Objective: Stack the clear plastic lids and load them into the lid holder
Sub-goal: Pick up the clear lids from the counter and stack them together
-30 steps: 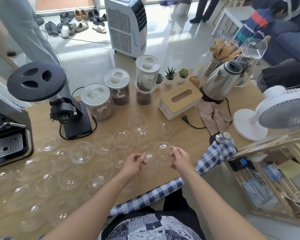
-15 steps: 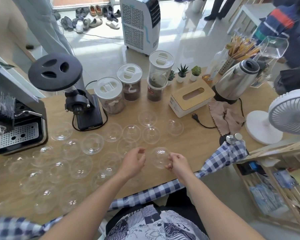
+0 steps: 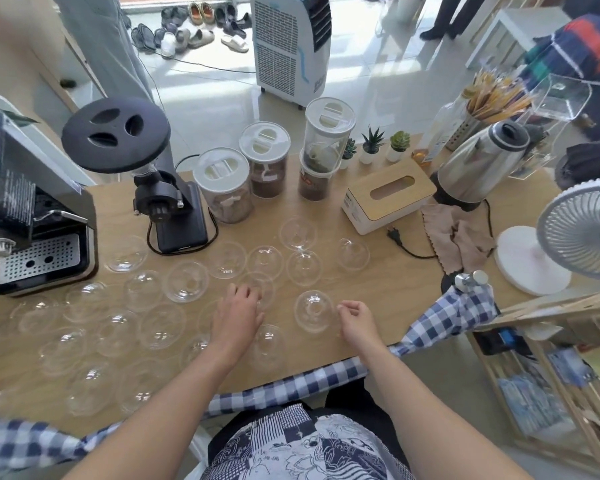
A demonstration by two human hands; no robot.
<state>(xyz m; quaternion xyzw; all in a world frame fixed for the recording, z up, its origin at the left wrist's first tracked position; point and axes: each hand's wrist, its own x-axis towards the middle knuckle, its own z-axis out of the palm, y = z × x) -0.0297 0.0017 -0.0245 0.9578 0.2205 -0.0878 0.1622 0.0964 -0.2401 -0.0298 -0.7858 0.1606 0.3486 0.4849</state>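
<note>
Several clear dome lids lie spread over the wooden table [image 3: 395, 289], most of them left of centre. One dome lid [image 3: 313, 310] sits near the front edge, and my right hand [image 3: 355, 322] pinches its right rim with the fingertips. My left hand [image 3: 238, 315] reaches over another clear lid [image 3: 258, 289], fingers curled on its near edge; whether it grips the lid is unclear. A further lid [image 3: 269, 342] lies just right of my left wrist. No lid holder is identifiable.
A coffee grinder [image 3: 168, 202], an espresso machine [image 3: 32, 220] and lidded jars [image 3: 224, 188] line the back. A tissue box [image 3: 388, 199], a kettle [image 3: 478, 164] and a fan [image 3: 582, 230] stand on the right. Checked cloth [image 3: 444, 317] hangs over the front edge.
The hands have moved apart. The lid held between them a second ago now rests on the table at my right fingertips, and my left hand has reached left and forward to another lid.
</note>
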